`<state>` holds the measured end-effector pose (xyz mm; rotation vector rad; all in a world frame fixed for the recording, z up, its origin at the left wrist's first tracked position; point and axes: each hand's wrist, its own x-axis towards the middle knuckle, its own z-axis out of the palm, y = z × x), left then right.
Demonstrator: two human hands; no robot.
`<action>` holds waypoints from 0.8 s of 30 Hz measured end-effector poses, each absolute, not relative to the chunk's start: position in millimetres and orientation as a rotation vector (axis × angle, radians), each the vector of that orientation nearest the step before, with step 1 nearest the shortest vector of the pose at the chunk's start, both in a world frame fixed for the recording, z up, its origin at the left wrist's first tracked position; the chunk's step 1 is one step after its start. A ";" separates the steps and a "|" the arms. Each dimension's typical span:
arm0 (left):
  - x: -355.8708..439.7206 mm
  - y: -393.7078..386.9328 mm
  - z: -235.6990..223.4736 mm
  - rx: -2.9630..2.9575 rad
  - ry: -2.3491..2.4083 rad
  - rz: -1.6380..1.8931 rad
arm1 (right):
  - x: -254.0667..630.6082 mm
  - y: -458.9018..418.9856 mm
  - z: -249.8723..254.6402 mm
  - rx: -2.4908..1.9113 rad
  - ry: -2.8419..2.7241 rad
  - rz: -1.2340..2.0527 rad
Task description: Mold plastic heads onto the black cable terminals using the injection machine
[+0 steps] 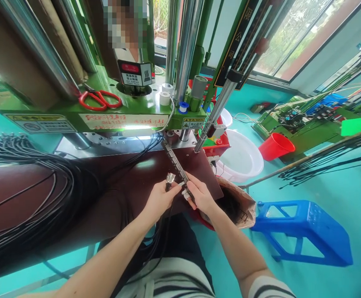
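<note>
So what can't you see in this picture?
In the head view:
- How many metal-tipped cables the left hand holds: fingers cover them.
- Part of the metal bar: under the right hand.
- The paper bag's contents: too dark.
- The black cables: cut off at left.
- Warning label's small print: blurred.

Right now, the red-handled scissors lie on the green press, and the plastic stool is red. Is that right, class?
The plastic stool is blue, not red, as the head view shows. The red-handled scissors do lie on the green press.
</note>
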<state>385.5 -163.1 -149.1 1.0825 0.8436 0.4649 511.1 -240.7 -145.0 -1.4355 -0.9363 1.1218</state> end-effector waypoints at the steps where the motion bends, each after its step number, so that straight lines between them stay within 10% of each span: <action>1: 384.6 -163.0 -149.8 1.072 0.841 0.457 | 509.3 -241.1 -144.6 -1.467 -0.966 1.094; 24: 379.8 -153.5 -142.8 1.003 0.910 0.529 | 511.7 -240.4 -141.4 -1.487 -1.045 1.156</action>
